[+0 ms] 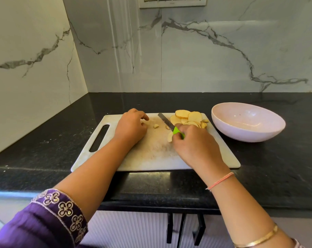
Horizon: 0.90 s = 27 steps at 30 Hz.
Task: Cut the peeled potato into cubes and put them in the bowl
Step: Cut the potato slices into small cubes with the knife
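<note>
**Purple sleeve, 2 hands, wet slices: how the potato will handle**

Purple embroidered sleeve point(44, 221) sits closest to you, on the left arm. Beyond it both forearms reach to the cutting board point(151, 158) on the dark tabletop point(44, 149). Your right hand point(194, 142) is wrapped tight round the green handle of the knife point(169, 124), with the blade pointing away and left, low over the board. Your left hand point(132, 125) rests on the board with its fingers curled under. You cannot tell whether it pins anything beneath them.

The potato lies as a heap of overlapping round potato slices point(189, 119) at the board's far right corner. The heap is near the bowl point(241, 135), which stands off the board to its right and shows nothing inside. 1 small piece point(156, 125) lies loose between your hands, and another pale piece point(170, 136) peeks out at your right hand's fingertips.

Expect the slices to be light and stiff, likely to snap if bent. Their wet, starchy faces will probably slide over each other and cling to the blade. Hold a slice flat, pressing down from above with fingertips tucked back from the edge. Stack only a few, since a tall pile will likely skate. For the bowl, scoop the cubes with a cupped hand rather than pinching them singly.
</note>
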### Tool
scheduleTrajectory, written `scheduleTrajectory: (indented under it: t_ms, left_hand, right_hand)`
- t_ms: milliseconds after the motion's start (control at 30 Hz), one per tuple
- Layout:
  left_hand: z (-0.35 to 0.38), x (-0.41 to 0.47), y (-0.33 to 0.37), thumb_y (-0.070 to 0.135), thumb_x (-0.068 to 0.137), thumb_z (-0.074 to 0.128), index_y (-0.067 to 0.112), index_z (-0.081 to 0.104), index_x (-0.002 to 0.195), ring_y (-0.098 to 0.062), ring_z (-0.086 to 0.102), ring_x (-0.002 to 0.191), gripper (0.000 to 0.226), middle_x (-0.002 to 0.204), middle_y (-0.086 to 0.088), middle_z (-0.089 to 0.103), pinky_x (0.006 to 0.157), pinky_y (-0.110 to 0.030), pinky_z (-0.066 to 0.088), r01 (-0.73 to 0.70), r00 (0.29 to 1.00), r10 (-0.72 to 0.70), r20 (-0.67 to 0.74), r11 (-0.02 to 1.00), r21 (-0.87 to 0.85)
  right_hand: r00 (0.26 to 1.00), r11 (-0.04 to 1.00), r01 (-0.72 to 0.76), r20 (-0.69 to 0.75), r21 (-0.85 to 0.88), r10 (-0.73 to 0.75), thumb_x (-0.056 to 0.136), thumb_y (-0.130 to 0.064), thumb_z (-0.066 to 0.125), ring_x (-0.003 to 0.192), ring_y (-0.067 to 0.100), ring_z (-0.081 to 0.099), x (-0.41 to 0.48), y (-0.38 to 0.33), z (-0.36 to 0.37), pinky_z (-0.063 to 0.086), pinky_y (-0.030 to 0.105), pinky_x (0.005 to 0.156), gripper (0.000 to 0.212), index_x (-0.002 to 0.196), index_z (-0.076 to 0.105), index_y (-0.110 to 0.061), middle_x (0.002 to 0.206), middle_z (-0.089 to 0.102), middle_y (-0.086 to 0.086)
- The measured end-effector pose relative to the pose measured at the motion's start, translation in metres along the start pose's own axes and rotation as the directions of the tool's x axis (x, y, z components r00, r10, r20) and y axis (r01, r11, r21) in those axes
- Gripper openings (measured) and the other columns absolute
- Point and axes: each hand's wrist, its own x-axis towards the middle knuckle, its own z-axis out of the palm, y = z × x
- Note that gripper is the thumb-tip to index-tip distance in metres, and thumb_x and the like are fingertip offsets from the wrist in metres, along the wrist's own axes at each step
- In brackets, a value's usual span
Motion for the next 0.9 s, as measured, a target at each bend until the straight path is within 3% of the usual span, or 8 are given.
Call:
scheduleTrajectory:
  t_ms: [100, 167, 267, 400, 567, 700, 800, 900]
  left_hand:
    - [0.003, -0.003, 0.009, 0.024, 0.090, 0.058, 0.025, 0.070, 0.109, -0.019, 0.053, 0.109, 0.023, 0.117, 0.002, 0.061, 0.087, -0.027, 0.042, -0.185, 0.982, 0.184, 0.048, 0.983, 0.009]
    - [0.005, -0.003, 0.014, 0.024, 0.092, 0.057, 0.021, 0.071, 0.110, -0.018, 0.057, 0.104, 0.022, 0.112, 0.001, 0.066, 0.085, -0.022, 0.040, -0.264, 0.962, 0.260, 0.089, 0.964, 0.031]
    - [0.005, 0.001, 0.015, 0.018, 0.094, 0.053, 0.015, 0.071, 0.110, -0.021, 0.058, 0.102, 0.024, 0.112, -0.004, 0.066, 0.080, -0.021, 0.037, -0.197, 0.979, 0.193, 0.068, 0.978, 0.066]
    - [0.000, 0.008, 0.002, 0.010, 0.093, 0.051, 0.010, 0.071, 0.108, -0.029, 0.057, 0.104, 0.025, 0.112, -0.010, 0.064, 0.086, -0.033, 0.044, -0.050, 0.999, 0.048, 0.021, 0.991, 0.120]
    - [-0.010, 0.014, -0.013, 0.001, 0.091, 0.048, 0.006, 0.072, 0.093, -0.027, 0.059, 0.087, 0.024, 0.093, -0.012, 0.063, 0.076, -0.032, 0.045, 0.114, 0.993, -0.110, -0.033, 0.986, 0.122]
    - [-0.010, 0.013, -0.012, 0.002, 0.091, 0.052, 0.012, 0.068, 0.113, -0.027, 0.060, 0.102, 0.029, 0.119, -0.011, 0.061, 0.084, -0.031, 0.047, 0.159, 0.986, -0.156, -0.062, 0.987, 0.039]
    - [-0.012, 0.012, -0.012, -0.003, 0.088, 0.051, 0.014, 0.067, 0.115, -0.026, 0.057, 0.107, 0.035, 0.124, -0.010, 0.057, 0.082, -0.029, 0.045, 0.170, 0.983, -0.168, -0.075, 0.985, 0.014]
    - [-0.014, 0.008, -0.010, -0.002, 0.088, 0.048, 0.014, 0.066, 0.115, -0.027, 0.049, 0.116, 0.036, 0.125, -0.008, 0.056, 0.091, -0.031, 0.041, 0.138, 0.982, -0.137, -0.128, 0.990, 0.002]
  right_hand:
    - [0.999, 0.999, -0.020, -0.040, 0.036, 0.021, 0.095, -0.027, 0.042, 0.084, 0.027, 0.060, 0.003, 0.007, 0.004, 0.037, 0.027, 0.061, 0.041, 0.134, 0.052, -0.026, 0.103, 0.069, 0.006]
    - [0.997, 0.998, -0.030, -0.062, 0.061, 0.034, 0.095, -0.026, 0.042, 0.084, 0.027, 0.059, 0.004, 0.009, 0.006, 0.038, 0.027, 0.061, 0.040, 0.134, 0.052, -0.025, 0.103, 0.068, 0.006]
    - [0.995, 0.995, -0.043, -0.085, 0.095, 0.052, 0.096, -0.027, 0.041, 0.085, 0.027, 0.059, 0.006, 0.012, 0.009, 0.037, 0.028, 0.062, 0.041, 0.136, 0.050, -0.026, 0.102, 0.068, 0.007]
    - [0.994, 0.990, -0.046, -0.089, 0.133, 0.058, 0.097, -0.029, 0.042, 0.080, 0.025, 0.058, 0.004, 0.014, 0.014, 0.038, 0.027, 0.061, 0.041, 0.136, 0.050, -0.026, 0.103, 0.069, 0.006]
    - [0.997, 0.990, -0.029, -0.074, 0.137, 0.039, 0.097, -0.029, 0.042, 0.070, 0.016, 0.048, 0.001, 0.014, 0.018, 0.032, 0.024, 0.054, 0.040, 0.136, 0.049, -0.025, 0.099, 0.070, 0.006]
    - [0.994, 0.983, -0.055, -0.081, 0.178, 0.071, 0.097, -0.028, 0.043, 0.068, 0.015, 0.047, 0.002, 0.017, 0.018, 0.030, 0.022, 0.052, 0.039, 0.135, 0.051, -0.025, 0.097, 0.070, 0.006]
    - [0.991, 0.962, -0.075, -0.083, 0.263, 0.100, 0.097, -0.027, 0.045, 0.056, 0.011, 0.045, 0.003, 0.018, 0.017, 0.030, 0.022, 0.049, 0.038, 0.133, 0.054, -0.022, 0.098, 0.070, 0.004]
    - [0.986, 0.929, -0.117, -0.068, 0.350, 0.150, 0.096, -0.023, 0.046, 0.048, 0.009, 0.040, 0.003, 0.019, 0.013, 0.030, 0.023, 0.046, 0.034, 0.127, 0.060, -0.021, 0.092, 0.070, 0.002]
